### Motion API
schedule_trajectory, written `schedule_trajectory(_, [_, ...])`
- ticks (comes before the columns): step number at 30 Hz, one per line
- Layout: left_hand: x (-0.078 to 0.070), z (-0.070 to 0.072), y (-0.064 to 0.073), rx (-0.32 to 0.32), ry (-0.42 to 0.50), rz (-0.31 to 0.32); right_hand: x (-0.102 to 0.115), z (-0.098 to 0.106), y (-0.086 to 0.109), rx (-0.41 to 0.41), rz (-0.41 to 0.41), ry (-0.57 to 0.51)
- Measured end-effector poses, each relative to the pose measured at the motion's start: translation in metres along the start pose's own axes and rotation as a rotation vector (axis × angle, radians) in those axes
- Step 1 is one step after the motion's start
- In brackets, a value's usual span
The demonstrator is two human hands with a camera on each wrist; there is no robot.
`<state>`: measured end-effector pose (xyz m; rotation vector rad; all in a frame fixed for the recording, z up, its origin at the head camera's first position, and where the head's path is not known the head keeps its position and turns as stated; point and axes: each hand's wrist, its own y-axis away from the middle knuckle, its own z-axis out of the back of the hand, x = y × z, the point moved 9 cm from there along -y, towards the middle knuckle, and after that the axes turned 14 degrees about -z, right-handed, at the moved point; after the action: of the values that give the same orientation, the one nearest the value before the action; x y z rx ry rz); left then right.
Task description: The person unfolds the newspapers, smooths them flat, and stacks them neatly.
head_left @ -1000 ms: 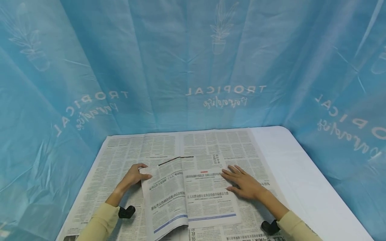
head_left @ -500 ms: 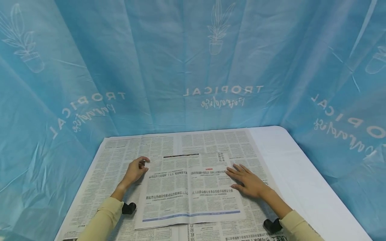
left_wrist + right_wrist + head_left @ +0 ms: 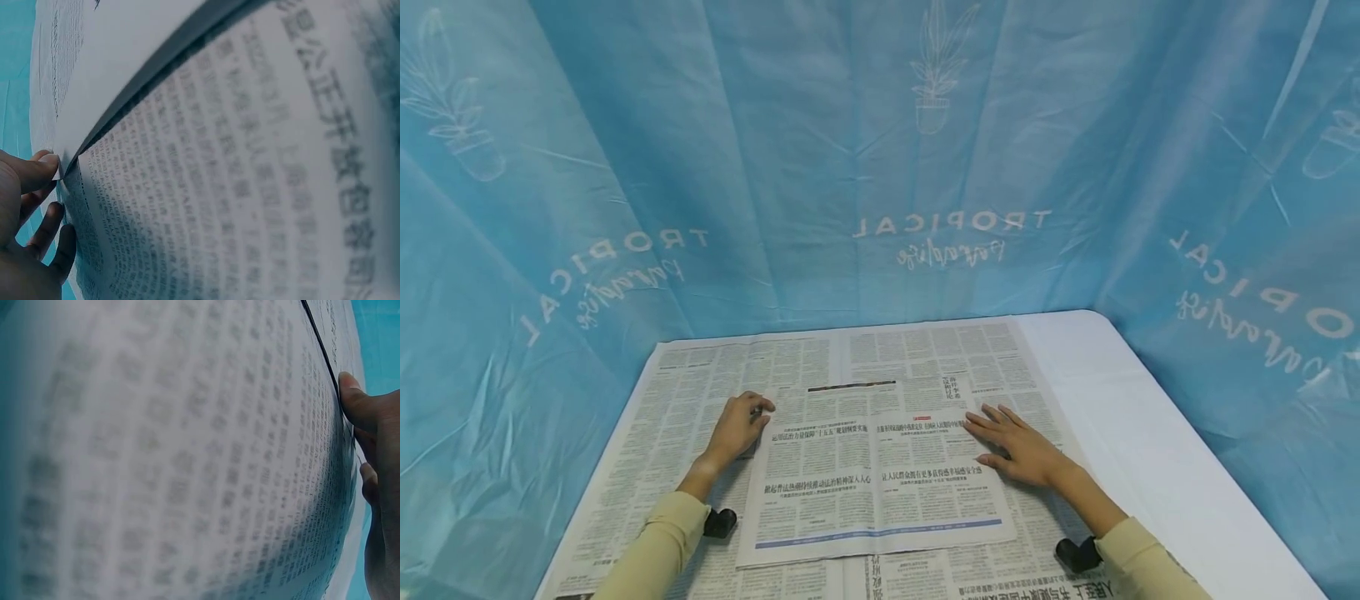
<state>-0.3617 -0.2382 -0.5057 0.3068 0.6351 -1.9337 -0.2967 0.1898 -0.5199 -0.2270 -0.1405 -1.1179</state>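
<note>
A smaller newspaper (image 3: 820, 467) lies spread open, its centre fold running down the middle, on top of larger newspaper sheets (image 3: 692, 392). At its left edge, my left hand (image 3: 735, 432) has its fingers curled; in the left wrist view the thumb and index finger pinch the paper's edge, which lifts a little over the sheet below. My right hand (image 3: 1018, 446) rests at the right edge with its fingers fairly straight. Seen from the right wrist, the thumb (image 3: 353, 403) lies at the paper's edge, while the hand hides part of its other fingers.
A white table top (image 3: 1097, 392) shows along the right side. Blue curtains (image 3: 820, 167) with white lettering hang behind and at both sides. Black wrist-worn devices (image 3: 720, 523) sit at both cuffs, low over the newspaper.
The left half of the smaller newspaper, bowed up and drawn rightward earlier, has come down and spread flat to the left. My right hand keeps its place at the right edge.
</note>
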Motion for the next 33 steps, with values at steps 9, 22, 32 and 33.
schedule_trajectory(9, [-0.018, -0.002, 0.002, 0.061, -0.387, -0.243, 0.000, 0.000, 0.000, 0.006, 0.012, 0.011])
schedule_trajectory(22, [-0.038, 0.003, 0.027, 0.107, -0.584, -0.536, 0.012, 0.003, -0.001, -0.058, 0.177, 0.178])
schedule_trajectory(32, [-0.056, 0.000, 0.044, 0.117, -0.618, -0.837, 0.019, 0.000, 0.003, -0.025, 0.293, 0.292])
schedule_trajectory(33, [-0.056, 0.000, 0.046, 0.120, -0.633, -0.847, 0.020, -0.001, 0.004, -0.026, 0.315, 0.303])
